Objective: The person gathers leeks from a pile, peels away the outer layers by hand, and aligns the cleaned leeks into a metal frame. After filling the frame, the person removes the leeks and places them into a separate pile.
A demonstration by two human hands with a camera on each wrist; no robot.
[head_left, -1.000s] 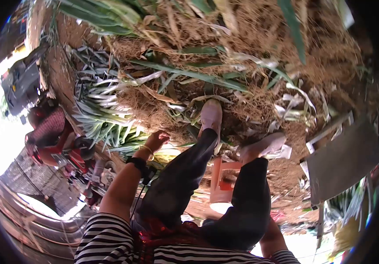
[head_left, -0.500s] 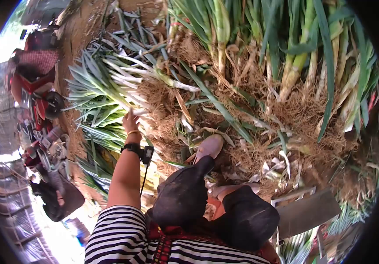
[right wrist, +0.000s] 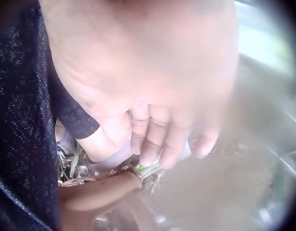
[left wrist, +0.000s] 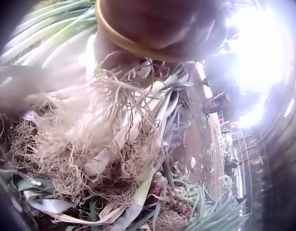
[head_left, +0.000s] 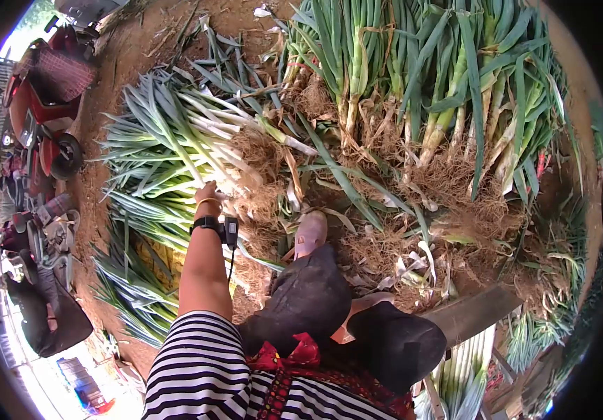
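Fingers of the left hand (head_left: pixel 207 192) are set among the white shanks of the laid leeks (head_left: pixel 196 157), just beside their root ends; how far they are bent, and whether a stalk is gripped, cannot be told, as they are largely hidden by the hand itself. Pale, stringy roots (left wrist: pixel 124 91) are seen directly below that hand in the left wrist view. Fingers of the right hand (right wrist: pixel 153 67) are slightly spread and loosely bent, nothing plainly being held; a pale green-and-white piece (right wrist: pixel 149 169) is partly covered by the fingertips, and whether it is touched cannot be told.

Smooth, cylindrical white shanks are fanned into flat, strap-like green leaves on one side and ended in matted, wiry brown roots on the other. Taller leeks (head_left: pixel 357 77) are stood upright, their roots pressed on dry brown soil (head_left: pixel 133 42). Beside the right hand, a smooth, rounded orange-brown surface (right wrist: pixel 102 192) and a dark, white-flecked trouser leg (right wrist: pixel 23 120) are shown.
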